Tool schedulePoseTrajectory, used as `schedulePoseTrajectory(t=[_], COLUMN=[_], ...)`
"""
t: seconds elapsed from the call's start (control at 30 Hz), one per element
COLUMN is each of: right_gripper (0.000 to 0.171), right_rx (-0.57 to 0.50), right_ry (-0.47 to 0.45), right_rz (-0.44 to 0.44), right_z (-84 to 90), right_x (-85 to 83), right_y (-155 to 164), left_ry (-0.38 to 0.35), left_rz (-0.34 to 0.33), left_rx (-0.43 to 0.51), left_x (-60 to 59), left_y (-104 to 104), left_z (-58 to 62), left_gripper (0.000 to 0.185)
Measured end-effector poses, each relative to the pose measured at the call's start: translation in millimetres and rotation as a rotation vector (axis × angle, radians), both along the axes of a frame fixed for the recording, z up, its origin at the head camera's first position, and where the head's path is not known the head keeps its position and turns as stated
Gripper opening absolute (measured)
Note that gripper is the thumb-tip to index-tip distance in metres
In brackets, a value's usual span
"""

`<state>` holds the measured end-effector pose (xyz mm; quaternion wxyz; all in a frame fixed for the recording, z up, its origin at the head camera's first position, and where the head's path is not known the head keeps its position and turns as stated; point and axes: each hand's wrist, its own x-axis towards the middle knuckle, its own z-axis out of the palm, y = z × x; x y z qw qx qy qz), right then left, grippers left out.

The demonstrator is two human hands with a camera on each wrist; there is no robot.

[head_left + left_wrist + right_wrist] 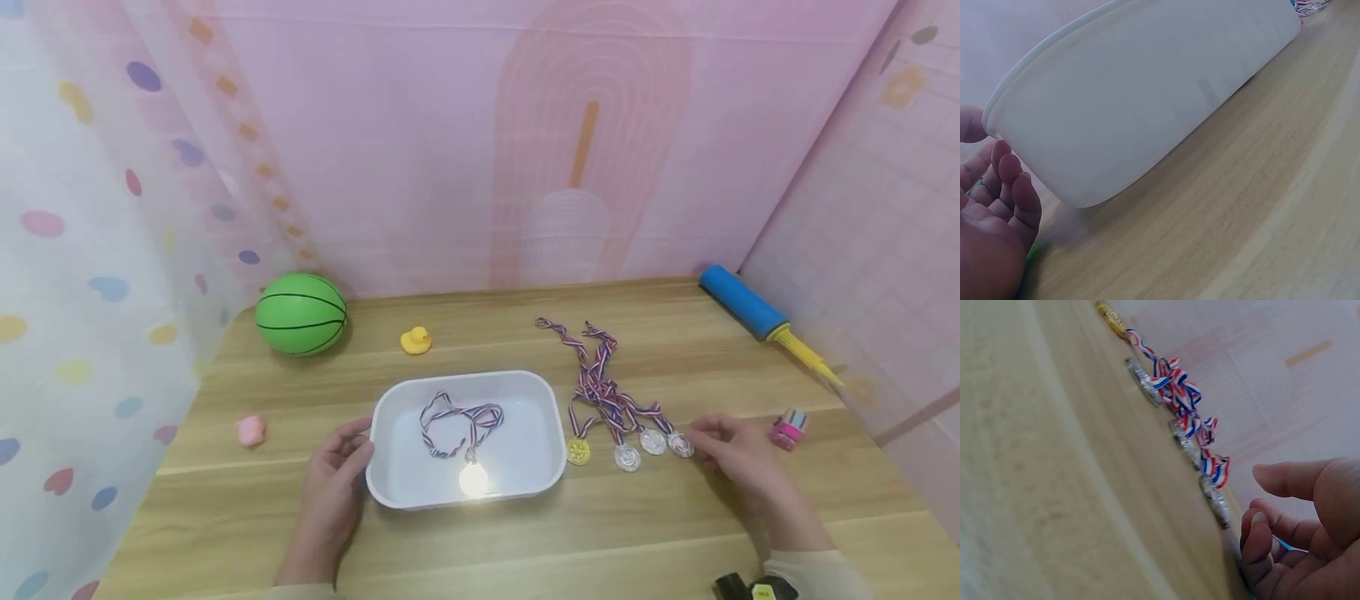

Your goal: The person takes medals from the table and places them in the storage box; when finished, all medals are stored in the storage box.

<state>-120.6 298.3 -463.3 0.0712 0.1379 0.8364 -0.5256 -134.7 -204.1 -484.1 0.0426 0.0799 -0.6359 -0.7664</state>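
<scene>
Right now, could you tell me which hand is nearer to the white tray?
Left. The left hand rests at the white tray's left rim, while the right hand lies past the medals, off the tray's right side.

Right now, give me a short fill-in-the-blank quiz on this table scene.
1. The white tray holds ____ medal.
2. The medals on the table beside the tray number ____.
3. The ball is coloured ____.
4. The left hand rests against the ____.

Missing words: one; four; green; tray
</scene>
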Motion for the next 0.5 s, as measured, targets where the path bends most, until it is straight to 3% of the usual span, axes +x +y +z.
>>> schedulePoseTrajectory(t=[0.3, 0.5], right_gripper=[0.051, 0.053], right_rx=[0.035, 0.175], right_ry=[-0.024, 0.025], right_rz=[-0.011, 0.055], right_z=[-8.4, -9.9], right_x=[-0.4, -4.0], right_y=[-1.7, -0.5], left_ry=[0.031, 0.039], left_rz=[-0.031, -0.046], left_rx=[0.05, 0.078], left_x=[2.7, 2.0], left_y=[-0.7, -1.7], left_z=[0.8, -1.2], left_gripper=[0.029, 0.03])
